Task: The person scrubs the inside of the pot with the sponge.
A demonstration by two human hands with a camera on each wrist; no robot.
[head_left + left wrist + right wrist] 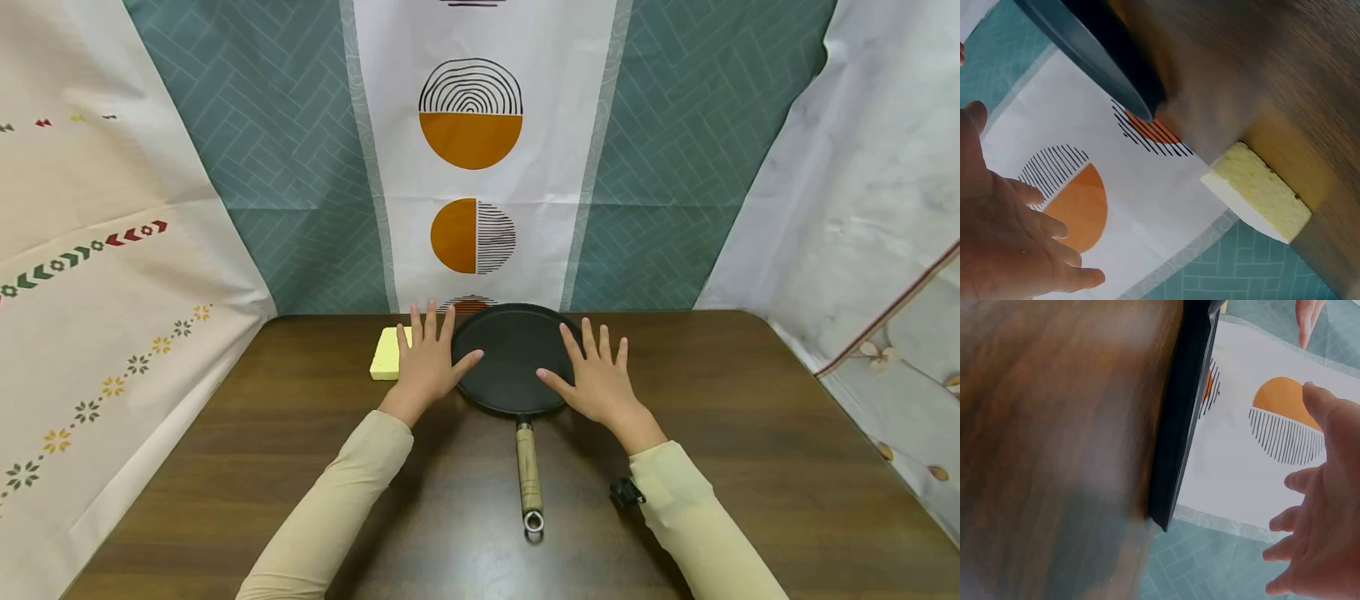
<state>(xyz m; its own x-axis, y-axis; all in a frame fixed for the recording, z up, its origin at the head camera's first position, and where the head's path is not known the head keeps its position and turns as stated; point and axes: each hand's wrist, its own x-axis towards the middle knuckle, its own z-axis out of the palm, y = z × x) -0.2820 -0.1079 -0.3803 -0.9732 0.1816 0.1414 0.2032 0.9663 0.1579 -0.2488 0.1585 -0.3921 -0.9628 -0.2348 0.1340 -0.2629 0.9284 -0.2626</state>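
Note:
A flat black round pan (pixel 513 358) with a wooden handle (pixel 528 471) lies on the brown table, its handle toward the person. Over the pan's left edge, my left hand (pixel 429 362) is held out with fingers spread and nothing in it. My right hand (pixel 600 385) mirrors it at the pan's right edge, also spread and without anything in it. A pale yellow sponge-like block (pixel 386 354) sits left of the pan, partly hidden by the left fingers. In the left wrist view the block (pixel 1263 190) has a rough yellow top and a whiter side.
The brown wooden table (pixel 720 433) reaches back to a hanging cloth (pixel 300 167) with teal panels and orange circles. A patterned cream cloth (pixel 97 333) hangs at the left, and a marble-look cloth (pixel 885 208) at the right. A small black device (pixel 627 492) sits by the right cuff.

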